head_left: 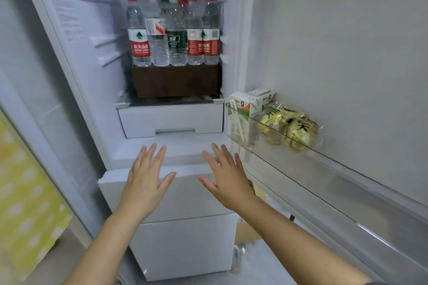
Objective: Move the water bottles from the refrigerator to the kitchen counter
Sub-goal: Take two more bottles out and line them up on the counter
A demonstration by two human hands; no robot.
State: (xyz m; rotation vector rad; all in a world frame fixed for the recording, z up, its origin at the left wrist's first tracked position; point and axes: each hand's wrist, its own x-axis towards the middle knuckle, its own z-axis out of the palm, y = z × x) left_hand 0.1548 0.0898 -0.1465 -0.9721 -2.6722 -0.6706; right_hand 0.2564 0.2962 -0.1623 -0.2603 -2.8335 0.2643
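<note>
Several clear water bottles [173, 32] stand upright in a row on a dark brown box [176, 81] inside the open refrigerator. Most have red caps and red labels; one carries a green label [177, 41]. Behind them, two more bottles rise to the top of the frame, partly cut off. My left hand [146, 176] and my right hand [225, 177] are both held out flat with fingers spread, well below the bottles, over the white drawer front. Neither hand touches or holds anything.
The brown box rests on a glass shelf [170, 100] above white drawers [171, 120]. The open door at the right has a clear bin [289, 146] holding a milk carton [243, 113] and gold-wrapped packets [289, 127]. A yellow patterned surface [25, 203] lies at the left.
</note>
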